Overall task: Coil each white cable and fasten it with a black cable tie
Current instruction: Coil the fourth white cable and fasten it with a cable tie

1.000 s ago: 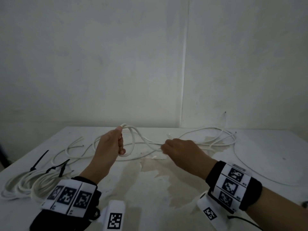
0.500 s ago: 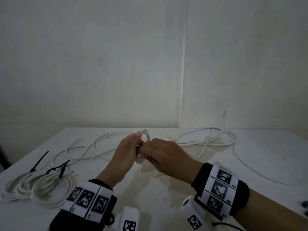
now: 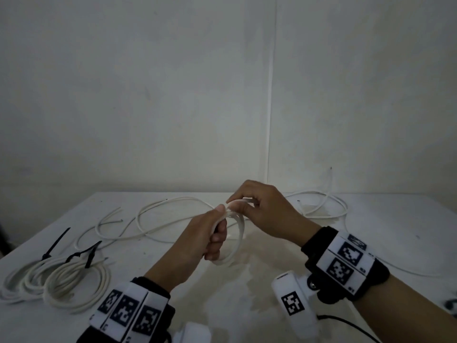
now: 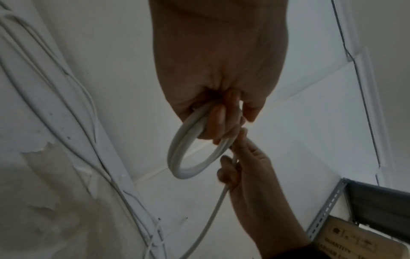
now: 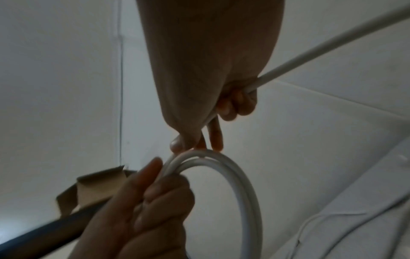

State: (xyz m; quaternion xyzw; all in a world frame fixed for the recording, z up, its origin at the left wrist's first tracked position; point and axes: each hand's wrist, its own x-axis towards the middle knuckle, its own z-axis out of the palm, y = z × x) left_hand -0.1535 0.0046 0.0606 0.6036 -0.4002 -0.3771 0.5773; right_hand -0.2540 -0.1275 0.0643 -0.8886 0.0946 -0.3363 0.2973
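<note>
Raised since earlier, both hands [image 3: 267, 210] grip round white cable loops [image 3: 238, 240].

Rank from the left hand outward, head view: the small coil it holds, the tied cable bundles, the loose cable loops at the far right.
From the left hand:
1. Small coil, in its grip.
2. Tied cable bundles, on the near left of the table.
3. Loose cable loops, far right, behind the right hand.

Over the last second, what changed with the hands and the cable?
The right hand, apart from the left a second ago, came in beside it and rose, laying cable onto the coil gripped by the left hand; the wide loop became a small, tight one. The tied bundles stayed put.
</note>
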